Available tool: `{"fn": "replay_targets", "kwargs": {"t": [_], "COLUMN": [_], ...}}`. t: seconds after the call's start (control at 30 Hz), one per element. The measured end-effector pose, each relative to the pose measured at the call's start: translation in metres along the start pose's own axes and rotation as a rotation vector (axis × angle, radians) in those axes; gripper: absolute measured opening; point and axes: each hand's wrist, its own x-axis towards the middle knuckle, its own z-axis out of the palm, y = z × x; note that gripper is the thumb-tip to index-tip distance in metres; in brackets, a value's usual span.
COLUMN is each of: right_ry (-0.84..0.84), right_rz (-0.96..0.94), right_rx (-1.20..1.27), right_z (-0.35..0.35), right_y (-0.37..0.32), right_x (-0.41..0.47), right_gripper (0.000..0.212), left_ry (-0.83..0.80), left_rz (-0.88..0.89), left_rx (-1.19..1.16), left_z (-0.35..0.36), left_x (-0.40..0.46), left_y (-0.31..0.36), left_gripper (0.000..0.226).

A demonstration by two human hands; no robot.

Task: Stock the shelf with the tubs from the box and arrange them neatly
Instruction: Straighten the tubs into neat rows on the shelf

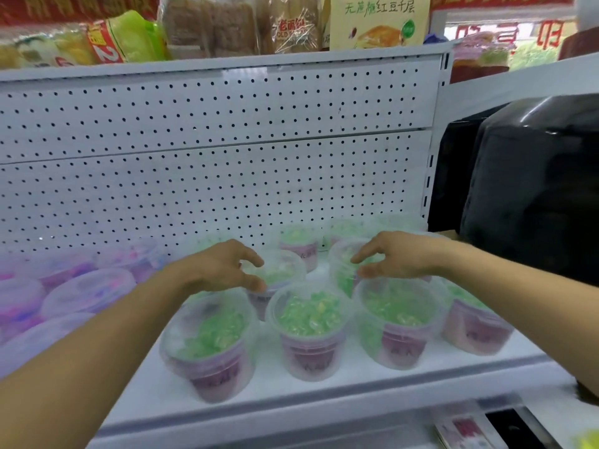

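Both forearms fill the bottom of the view, reaching over the white shelf (324,395) toward the green tubs. Taking the front middle tub (309,332) as the landmark: one tub sits just to its left (210,348), leaning a bit, one just to its right (397,325), and another further right (476,325) near the shelf end. Behind the landmark there's a second row, with a few more against the pegboard back panel (210,140).

Left hand (223,270) is curled over the second-row tub (278,273) behind and slightly left of the landmark, thumb and fingers spread around the lid rim. It's blurry, so I can't swear it's actually clamped on, but it looks like it's touching. Right hand (398,259) is doing the same over the tub (348,264) behind and right of the landmark, fingers curved at the lid edge, contact uncertain too.

Handling-wise, my guess: thin clear plastic tubs with snap lids, filled with small green pieces, so light to middling and a bit flexy in the wall. Smooth plastic probably slides easily on that shelf, handy for nudging into line. I'd grab from the top around the lid rim, since that's the stiffest bit, or low on the pink-labelled wall. Squeezing mid-wall could pop a lid.

Pink-filled tubs (87,291) sit well to the landmark's left.
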Motion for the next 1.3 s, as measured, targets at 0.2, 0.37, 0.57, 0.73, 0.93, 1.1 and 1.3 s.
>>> {"fn": "replay_targets", "kwargs": {"t": [0.2, 0.37, 0.57, 0.73, 0.93, 1.1, 1.3], "right_ry": [0.083, 0.091, 0.072, 0.046, 0.069, 0.008, 0.076], "right_rz": [0.009, 0.005, 0.014, 0.033, -0.072, -0.082, -0.059], "right_rx": [0.039, 0.068, 0.075, 0.063, 0.100, -0.001, 0.001], "right_z": [0.005, 0.008, 0.010, 0.010, 0.000, 0.016, 0.025], "right_y": [-0.004, -0.001, -0.001, -0.008, -0.005, 0.002, -0.001], "right_x": [-0.002, -0.002, -0.005, -0.017, -0.072, -0.108, -0.112], "right_gripper": [0.035, 0.030, 0.031, 0.043, 0.050, 0.057, 0.051], "left_ry": [0.142, 0.150, 0.175, 0.167, 0.296, 0.198, 0.264], "left_rz": [0.057, 0.070, 0.064, 0.061, 0.195, 0.150, 0.072], "left_rx": [0.034, 0.029, 0.053, 0.059, -0.040, 0.171, 0.229], "left_z": [0.023, 0.030, 0.035, 0.040, 0.043, 0.059, 0.067], "left_x": [0.007, 0.008, 0.000, -0.013, -0.071, -0.107, -0.109], "left_y": [0.022, 0.028, 0.033, 0.042, 0.044, 0.050, 0.064], "left_gripper": [0.054, 0.053, 0.054, 0.053, 0.044, 0.057, 0.062]}}
